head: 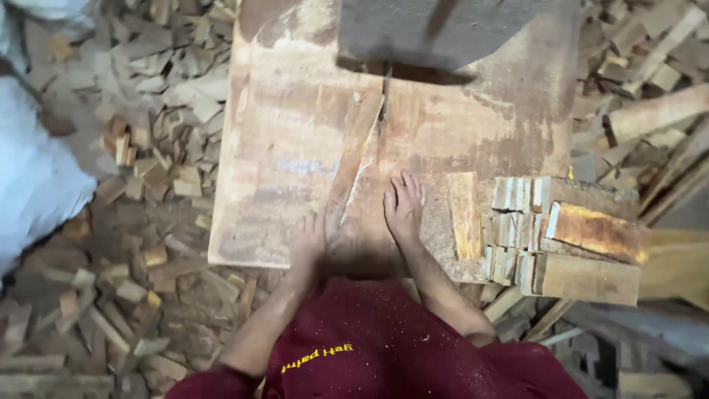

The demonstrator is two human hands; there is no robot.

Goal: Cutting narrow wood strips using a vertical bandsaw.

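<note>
A wide wooden board (295,140) lies flat on a saw table, with a cut running down its middle from the blade slot (384,96) at the far side. My left hand (309,240) rests flat on the board's near edge, left of the cut. My right hand (403,203) presses flat on the piece right of the cut, fingers spread and pointing away from me. Neither hand holds anything. A grey guard (443,29) covers the far end of the cut.
A stack of short cut wood blocks (561,236) sits on the table at the right, with one loose strip (464,214) beside my right hand. Wood scraps (148,148) cover the floor on the left and right. A white sack (33,177) lies far left.
</note>
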